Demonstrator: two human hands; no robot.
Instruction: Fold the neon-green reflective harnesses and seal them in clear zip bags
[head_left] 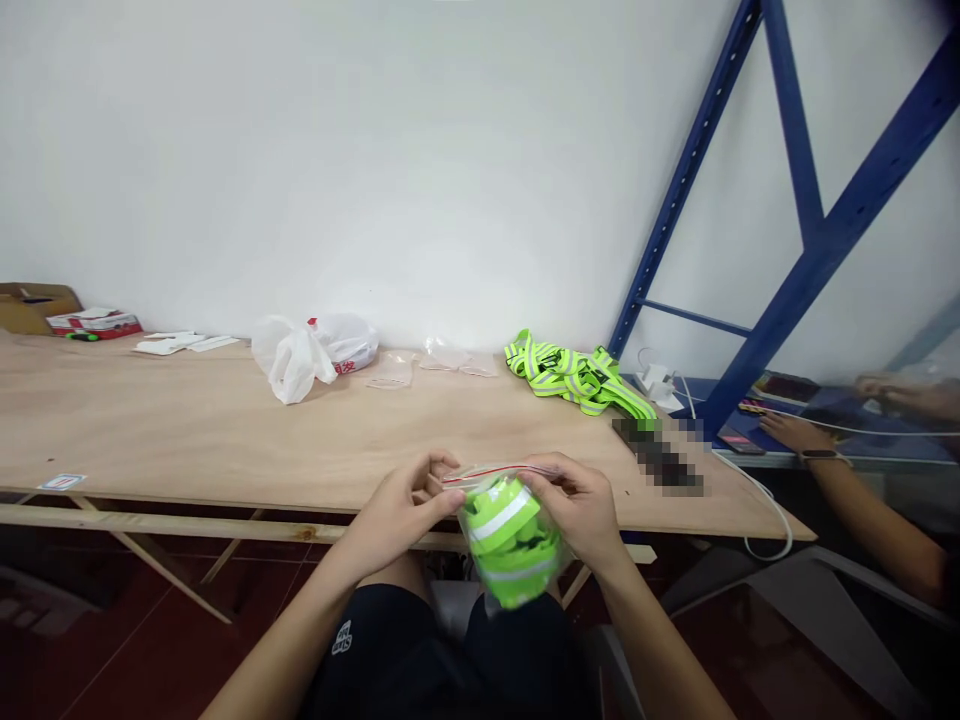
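Note:
Both my hands hold a clear zip bag [511, 545] stuffed with a folded neon-green reflective strap, just in front of the table's near edge and above my lap. My left hand [401, 510] pinches the left end of the bag's red-lined zip strip. My right hand [581, 510] grips the right end of the strip, fingers curled over the bag's top. More neon-green reflective straps [574, 375] lie in a heap on the plywood table [187, 430] at the far right.
A white plastic bag [311, 355] and several empty clear bags [427, 362] lie at the back. A cardboard box [30, 305] and papers sit far left. A blue steel rack [795, 230] stands right, where another person's hand [791, 432] rests by a cable.

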